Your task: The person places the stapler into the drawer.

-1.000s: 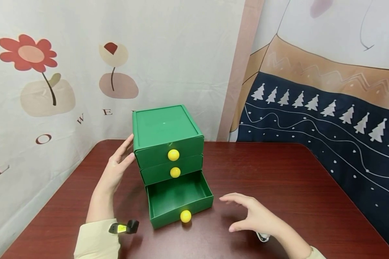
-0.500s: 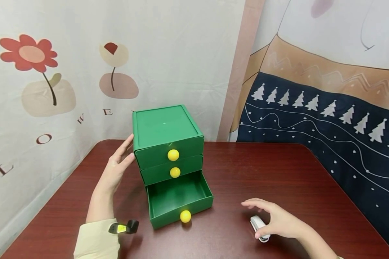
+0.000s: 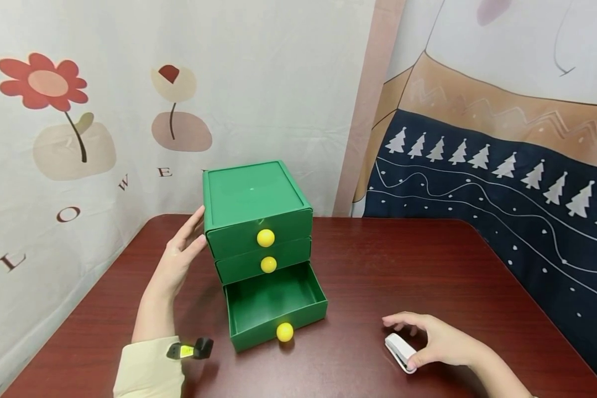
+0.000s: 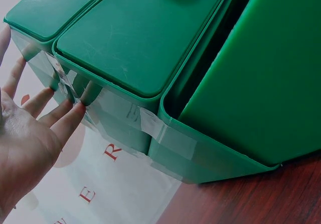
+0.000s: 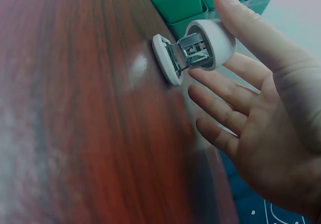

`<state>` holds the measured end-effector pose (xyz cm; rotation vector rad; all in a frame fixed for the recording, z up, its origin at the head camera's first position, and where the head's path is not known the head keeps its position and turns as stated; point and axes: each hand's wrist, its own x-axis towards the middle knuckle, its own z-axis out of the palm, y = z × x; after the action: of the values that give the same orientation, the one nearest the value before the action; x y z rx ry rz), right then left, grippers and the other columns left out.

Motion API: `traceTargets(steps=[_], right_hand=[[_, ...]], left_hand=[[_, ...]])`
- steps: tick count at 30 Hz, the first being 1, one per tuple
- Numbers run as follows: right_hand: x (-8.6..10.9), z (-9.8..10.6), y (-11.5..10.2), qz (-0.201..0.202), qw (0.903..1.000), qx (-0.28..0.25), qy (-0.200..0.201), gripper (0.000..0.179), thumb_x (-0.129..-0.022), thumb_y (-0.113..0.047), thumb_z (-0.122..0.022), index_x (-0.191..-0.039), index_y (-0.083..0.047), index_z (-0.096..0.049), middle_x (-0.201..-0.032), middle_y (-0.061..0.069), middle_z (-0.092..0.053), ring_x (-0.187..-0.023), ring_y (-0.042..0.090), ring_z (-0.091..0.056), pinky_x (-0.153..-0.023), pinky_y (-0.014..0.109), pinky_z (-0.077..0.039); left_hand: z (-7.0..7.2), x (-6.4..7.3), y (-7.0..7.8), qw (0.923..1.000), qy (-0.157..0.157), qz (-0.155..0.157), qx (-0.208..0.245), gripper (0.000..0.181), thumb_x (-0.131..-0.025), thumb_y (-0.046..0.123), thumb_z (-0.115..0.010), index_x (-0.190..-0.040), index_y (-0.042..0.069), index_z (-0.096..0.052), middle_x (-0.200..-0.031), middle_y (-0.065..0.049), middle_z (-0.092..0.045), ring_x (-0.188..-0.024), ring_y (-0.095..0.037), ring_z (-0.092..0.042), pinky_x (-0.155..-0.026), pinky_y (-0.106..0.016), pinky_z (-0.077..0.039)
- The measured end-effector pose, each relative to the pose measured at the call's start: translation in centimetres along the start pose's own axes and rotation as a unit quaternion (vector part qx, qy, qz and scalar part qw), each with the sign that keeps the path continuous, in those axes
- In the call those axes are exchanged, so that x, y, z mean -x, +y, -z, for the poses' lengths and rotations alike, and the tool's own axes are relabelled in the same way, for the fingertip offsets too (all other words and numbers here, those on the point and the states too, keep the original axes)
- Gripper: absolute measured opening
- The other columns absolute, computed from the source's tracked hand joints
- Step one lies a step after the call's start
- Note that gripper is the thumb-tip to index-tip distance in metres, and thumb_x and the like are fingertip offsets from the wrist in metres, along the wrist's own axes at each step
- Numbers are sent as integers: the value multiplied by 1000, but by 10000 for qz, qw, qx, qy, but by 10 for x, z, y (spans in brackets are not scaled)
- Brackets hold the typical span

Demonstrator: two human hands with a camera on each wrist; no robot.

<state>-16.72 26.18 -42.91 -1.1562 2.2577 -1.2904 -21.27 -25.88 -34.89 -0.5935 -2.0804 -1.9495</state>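
Note:
A green cabinet [image 3: 252, 193] of three stacked drawers with round yellow knobs stands on the table. Its bottom drawer [image 3: 305, 317] is pulled out, and the inside shows bare. My left hand [image 3: 173, 265] rests its spread, straight fingertips against the cabinet's left side, where clear tape runs in the left wrist view. On the right, a small white stapler [image 3: 399, 350] lies on the tabletop. My right hand [image 3: 445, 341] is around it, thumb at the near end and fingers along the far side. In the right wrist view the relaxed fingers flank the stapler [image 5: 220, 42], its metal inside showing.
The dark red wooden table [image 3: 368, 260] carries the cabinet left of its middle. Behind hangs a pale curtain [image 3: 278, 83] with printed flowers, and at right a navy cloth [image 3: 453, 188] with white trees. A black and yellow strap [image 3: 189, 350] sits at the left sleeve.
My right hand has moved right, away from beside the open drawer to the stapler, and its thumb has come down beside it. The left hand and the cabinet have stayed still.

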Motion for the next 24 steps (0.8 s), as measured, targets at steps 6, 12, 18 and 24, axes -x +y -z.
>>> traceTargets(steps=[6,12,18,24], right_hand=[[1,0,1,-50,9998,124,-142,61,-74,-14,-79,-131,-8,-58,-118,1,-63,-96,13,-55,-71,29,-44],[1,-3,2,18,9999,87,-98,52,-74,-12,-78,-124,-11,-63,-112,-2,-63,-94,12,-56,-71,28,-45],[-1,-4,2,339,9994,4,100,47,-75,-8,-78,-120,-6,-65,-111,1,-64,-89,13,-59,-69,28,-48],[-6,-5,-2,119,9990,-158,412,44,-75,-7,-78,-118,-5,-67,-111,3,-65,-92,14,-58,-70,30,-48]], left_hand=[[0,1,-1,10000,7,-29,28,55,-102,9,-45,-153,17,-27,-150,0,-33,-132,-10,-33,-96,-17,-34],[0,1,-1,10000,2,-28,33,55,-102,8,-45,-153,17,-27,-150,-1,-32,-133,-11,-33,-96,-17,-34],[0,1,-1,10000,-3,-15,7,55,-102,9,-45,-153,17,-27,-151,0,-32,-133,-11,-32,-96,-17,-34],[0,0,0,10000,-28,17,30,55,-102,9,-45,-153,19,-27,-152,-2,-29,-135,-14,-29,-96,-17,-33]])
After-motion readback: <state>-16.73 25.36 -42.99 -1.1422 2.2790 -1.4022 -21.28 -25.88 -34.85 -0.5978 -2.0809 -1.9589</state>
